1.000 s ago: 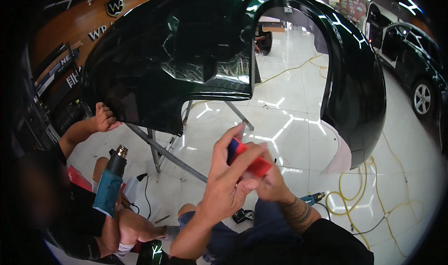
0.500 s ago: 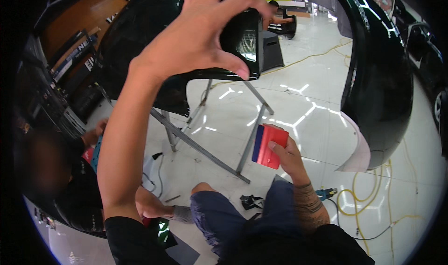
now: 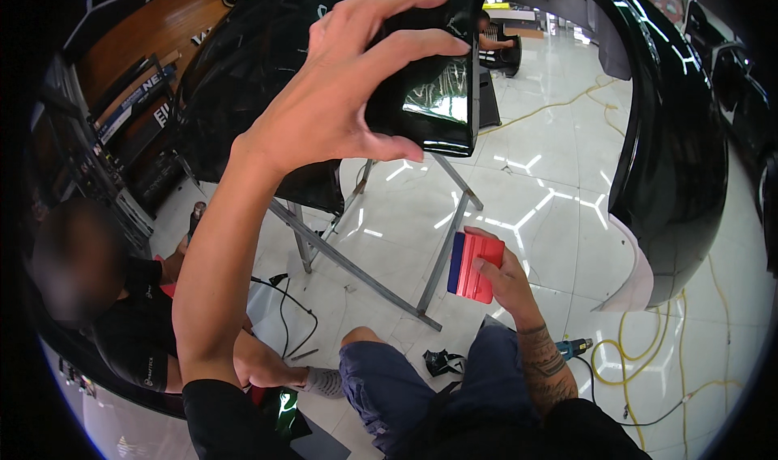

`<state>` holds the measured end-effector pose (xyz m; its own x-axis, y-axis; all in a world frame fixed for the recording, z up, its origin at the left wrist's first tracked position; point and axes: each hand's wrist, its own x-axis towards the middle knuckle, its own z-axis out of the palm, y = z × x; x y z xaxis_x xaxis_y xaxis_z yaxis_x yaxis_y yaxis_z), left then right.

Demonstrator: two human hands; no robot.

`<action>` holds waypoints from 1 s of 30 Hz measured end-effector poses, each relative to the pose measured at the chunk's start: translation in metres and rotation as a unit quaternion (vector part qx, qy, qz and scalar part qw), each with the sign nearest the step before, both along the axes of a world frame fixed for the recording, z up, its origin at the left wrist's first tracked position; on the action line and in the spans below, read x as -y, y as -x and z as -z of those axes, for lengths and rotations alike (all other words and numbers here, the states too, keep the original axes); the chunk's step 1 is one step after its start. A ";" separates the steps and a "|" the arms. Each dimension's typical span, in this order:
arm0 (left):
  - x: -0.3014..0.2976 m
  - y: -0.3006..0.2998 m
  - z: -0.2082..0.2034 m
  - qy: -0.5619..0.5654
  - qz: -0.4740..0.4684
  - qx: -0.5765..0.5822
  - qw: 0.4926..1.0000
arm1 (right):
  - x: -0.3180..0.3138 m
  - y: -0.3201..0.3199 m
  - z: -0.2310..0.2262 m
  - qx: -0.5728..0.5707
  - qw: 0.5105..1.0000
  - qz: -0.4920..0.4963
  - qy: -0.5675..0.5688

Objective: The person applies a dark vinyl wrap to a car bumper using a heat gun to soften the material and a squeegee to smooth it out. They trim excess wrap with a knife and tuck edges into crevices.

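Observation:
A glossy dark green-black car fender (image 3: 243,95) rests on a grey metal stand (image 3: 348,265) in front of me. Over its corner, my left hand (image 3: 340,95) is raised with the fingers spread and curved. Whether the fingertips touch the surface I cannot tell. Near that corner a patch of the panel (image 3: 438,95) looks wrinkled and reflects light. Lower down, over the floor, my right hand (image 3: 504,278) grips a red squeegee (image 3: 478,278) with a dark blue edge, thumb across its face. The squeegee is apart from the panel.
At left sits a co-worker (image 3: 121,314), holding a dark tool (image 3: 196,214). The panel's curved arch (image 3: 681,176) comes down on the right, with pale film (image 3: 628,273) at its end. A heat gun (image 3: 574,348) and yellow hose (image 3: 620,338) lie on the floor.
My left hand has come down and its fingers now lie across the panel's corner in view. The right hand still holds the squeegee. The co-worker's head and hand have risen.

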<state>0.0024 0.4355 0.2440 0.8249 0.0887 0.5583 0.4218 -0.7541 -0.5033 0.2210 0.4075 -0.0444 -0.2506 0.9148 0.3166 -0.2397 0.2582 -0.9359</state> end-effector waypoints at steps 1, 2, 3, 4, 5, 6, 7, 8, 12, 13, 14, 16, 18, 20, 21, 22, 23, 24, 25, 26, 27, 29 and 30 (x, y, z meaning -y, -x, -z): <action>-0.001 0.005 0.001 -0.003 -0.010 0.008 1.000 | 0.000 0.000 0.002 -0.001 1.000 0.004 0.002; -0.005 0.009 0.002 0.000 0.001 0.017 1.000 | 0.001 -0.001 0.003 -0.002 1.000 0.007 0.004; -0.006 0.014 0.003 -0.002 -0.008 0.021 1.000 | 0.001 0.000 0.005 -0.003 1.000 0.009 0.005; -0.006 0.019 0.004 -0.004 -0.017 0.026 1.000 | 0.002 0.000 0.006 0.003 1.000 0.008 0.009; -0.005 0.024 0.006 -0.005 -0.026 0.030 0.999 | 0.003 0.001 0.008 0.008 1.000 0.008 0.014; -0.006 0.028 0.007 -0.007 -0.028 0.041 0.999 | 0.003 0.001 0.009 0.013 1.000 0.010 0.017; -0.007 0.032 0.008 -0.008 -0.031 0.052 0.998 | 0.004 0.001 0.012 0.010 1.000 0.007 0.024; -0.008 0.036 0.009 -0.009 -0.033 0.063 0.997 | 0.004 0.001 0.015 0.007 1.000 0.004 0.031; -0.010 0.055 0.021 -0.016 -0.057 0.110 0.992 | 0.005 0.004 0.028 0.004 0.999 0.000 0.035; -0.011 0.060 0.025 -0.022 -0.069 0.121 0.990 | 0.005 0.004 0.032 0.005 0.999 0.001 0.035; -0.012 0.064 0.030 -0.027 -0.081 0.133 0.987 | 0.006 0.005 0.034 0.001 0.999 -0.003 0.038; -0.013 0.073 0.042 -0.002 -0.074 0.184 0.980 | 0.008 0.007 0.038 -0.010 0.999 -0.016 0.046; -0.007 0.070 0.050 0.009 -0.039 0.247 0.968 | 0.010 0.010 0.035 -0.020 0.999 -0.018 0.045; -0.006 0.072 0.067 0.004 -0.074 0.264 0.962 | 0.012 0.010 0.036 -0.023 0.998 -0.024 0.049; -0.002 0.070 0.072 -0.001 -0.090 0.271 0.958 | 0.011 0.008 0.038 -0.022 0.998 -0.028 0.050; 0.003 0.063 0.072 -0.049 -0.100 0.224 0.968 | 0.011 0.008 0.039 -0.021 0.998 -0.032 0.052; 0.007 0.058 0.076 -0.068 -0.110 0.212 0.969 | 0.011 0.008 0.040 -0.035 0.997 -0.042 0.056; 0.010 0.055 0.082 -0.087 -0.120 0.203 0.968 | 0.011 0.009 0.042 -0.047 0.996 -0.051 0.062; 0.011 0.051 0.086 -0.105 -0.130 0.193 0.967 | 0.012 0.009 0.043 -0.060 0.994 -0.060 0.067; 0.008 0.044 0.083 -0.152 -0.083 0.178 0.969 | 0.012 0.007 0.047 -0.049 0.995 -0.053 0.068; 0.006 0.046 0.081 -0.163 -0.080 0.153 0.971 | 0.010 0.005 0.050 -0.040 0.996 -0.050 0.069; 0.003 0.051 0.079 -0.184 -0.073 0.102 0.975 | 0.010 0.004 0.056 -0.032 0.996 -0.046 0.073; 0.002 0.047 0.079 -0.190 -0.071 0.116 0.972 | 0.011 0.002 0.060 -0.034 0.996 -0.039 0.076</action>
<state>-0.0442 0.4330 0.1645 0.6679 -0.0563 0.7421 0.6432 -0.4580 -0.6136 0.2186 0.3962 -0.1049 -0.3057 0.9321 0.1941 -0.3173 0.0925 -0.9438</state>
